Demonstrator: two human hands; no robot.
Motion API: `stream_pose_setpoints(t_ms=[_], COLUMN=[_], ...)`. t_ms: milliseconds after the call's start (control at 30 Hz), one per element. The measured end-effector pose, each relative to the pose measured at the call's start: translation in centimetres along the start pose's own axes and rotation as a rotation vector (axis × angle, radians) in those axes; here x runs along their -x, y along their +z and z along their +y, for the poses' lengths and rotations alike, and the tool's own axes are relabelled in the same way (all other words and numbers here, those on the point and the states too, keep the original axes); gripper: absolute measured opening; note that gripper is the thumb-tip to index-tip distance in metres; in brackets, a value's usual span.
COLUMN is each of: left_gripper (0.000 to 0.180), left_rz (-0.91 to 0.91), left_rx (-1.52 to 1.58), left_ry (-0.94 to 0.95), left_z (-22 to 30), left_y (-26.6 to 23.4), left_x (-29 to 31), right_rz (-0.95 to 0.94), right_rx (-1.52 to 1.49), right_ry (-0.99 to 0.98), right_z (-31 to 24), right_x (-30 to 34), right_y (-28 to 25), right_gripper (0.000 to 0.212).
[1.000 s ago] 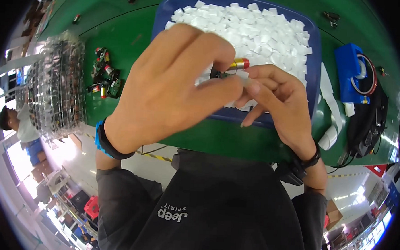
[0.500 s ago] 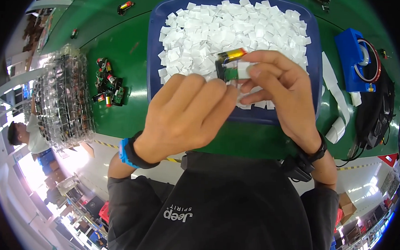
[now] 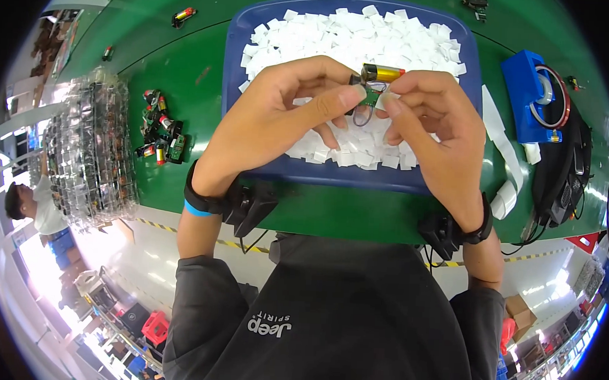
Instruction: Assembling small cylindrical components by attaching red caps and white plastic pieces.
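Observation:
Over a blue tub heaped with small white squares, both hands meet at a small green circuit board. A yellow cylindrical battery with red and black ends sits at its upper side, and a thin wire loops below. My left hand is closed, thumb and fingers pinching the black part at the board's left end. My right hand pinches a white square against the board's right edge. The fingertips partly hide that contact.
Several similar battery boards lie piled on the green table at left, by a stack of clear plastic trays. On the right are a blue tape dispenser, a white strip and a black bag. A co-worker stands far left.
My left hand has turned from knuckles-up so its thumb now shows, pinching the board's left end. The battery has swung level, and a wire loop has come into sight. My right hand keeps its pinch.

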State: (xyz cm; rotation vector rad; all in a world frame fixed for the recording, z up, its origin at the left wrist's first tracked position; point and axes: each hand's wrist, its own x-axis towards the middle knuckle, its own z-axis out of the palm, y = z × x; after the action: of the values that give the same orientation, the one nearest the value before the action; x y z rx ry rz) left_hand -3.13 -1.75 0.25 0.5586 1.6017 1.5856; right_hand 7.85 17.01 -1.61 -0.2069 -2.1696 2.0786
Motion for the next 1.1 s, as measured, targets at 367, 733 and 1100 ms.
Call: stream_pose_setpoints(t_ms=[367, 733, 1100], left_gripper=[0.023, 0.022, 0.025], left_rz=[0.035, 0.047, 0.067], left_rx=[-0.036, -0.123, -0.298], left_ry=[0.066, 0.147, 0.171], left_z=[-1.8, -1.5, -1.4], left_y=[-0.2, -0.6, 0.6], left_x=[-0.3, 0.7, 0.6], right_rz=[-0.195, 0.070, 0.189], right_rx=[0.383, 0.328, 0.249], right_ry=[-0.225, -0.337, -0.356], right_z=[0.5, -0.3, 1.5], right_x=[-1.0, -1.7, -0.7], right_y=[-1.3, -1.0, 0.7], right_gripper=[0.009, 0.028, 0.026])
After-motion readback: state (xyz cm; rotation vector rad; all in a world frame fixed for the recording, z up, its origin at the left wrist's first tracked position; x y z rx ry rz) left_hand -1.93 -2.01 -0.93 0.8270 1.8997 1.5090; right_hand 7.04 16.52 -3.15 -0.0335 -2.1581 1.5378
